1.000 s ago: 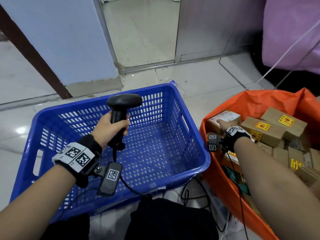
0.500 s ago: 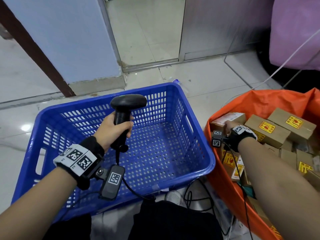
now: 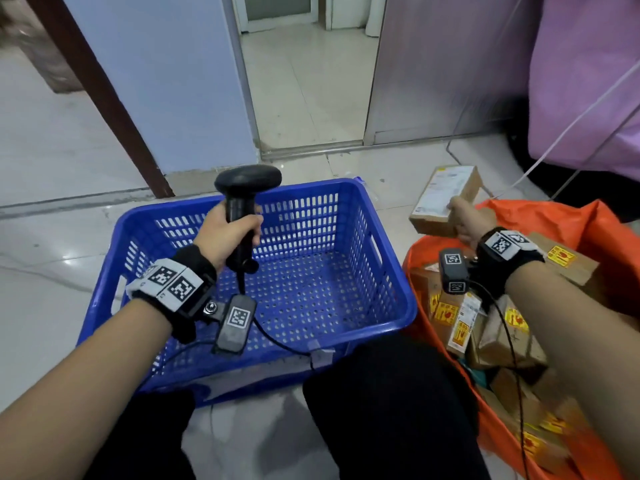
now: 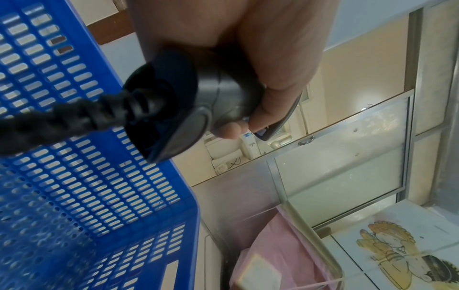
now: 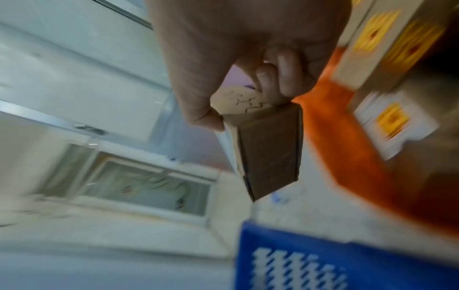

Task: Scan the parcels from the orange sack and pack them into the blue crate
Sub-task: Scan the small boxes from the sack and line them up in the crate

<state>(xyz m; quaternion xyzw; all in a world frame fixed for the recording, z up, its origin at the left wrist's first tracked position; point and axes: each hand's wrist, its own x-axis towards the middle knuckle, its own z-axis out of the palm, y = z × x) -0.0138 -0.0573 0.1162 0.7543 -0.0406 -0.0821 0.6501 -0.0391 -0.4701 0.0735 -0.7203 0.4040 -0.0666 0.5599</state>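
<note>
From the head view, the left hand [image 3: 225, 233] was wrapped tight around the grip of a black barcode scanner [image 3: 246, 195], held upright over the blue crate [image 3: 388, 296], which had no parcels in it. At about 2 o'clock from the crate, the right hand [image 3: 467, 221] pinched one end of a cardboard parcel [image 3: 445, 199], lifted above the orange sack [image 3: 554, 216]; its white label faced up, but the print was too small to read. More boxes [image 3: 498, 341] with yellow stickers lay in the sack.

From the left wrist view, the fingers [image 4: 268, 106] curled around the scanner handle [image 4: 218, 92], with its cable [image 4: 62, 117] leaving toward 9 o'clock.

From the right wrist view, which was blurred, the thumb and fingers [image 5: 278, 78] squeezed the parcel [image 5: 270, 149] at its end. Some handwriting was there, not legible.

I think the parcel could slip or swing, because it was held only at one end. The scan could also fail if the label was not turned toward the scanner.
</note>
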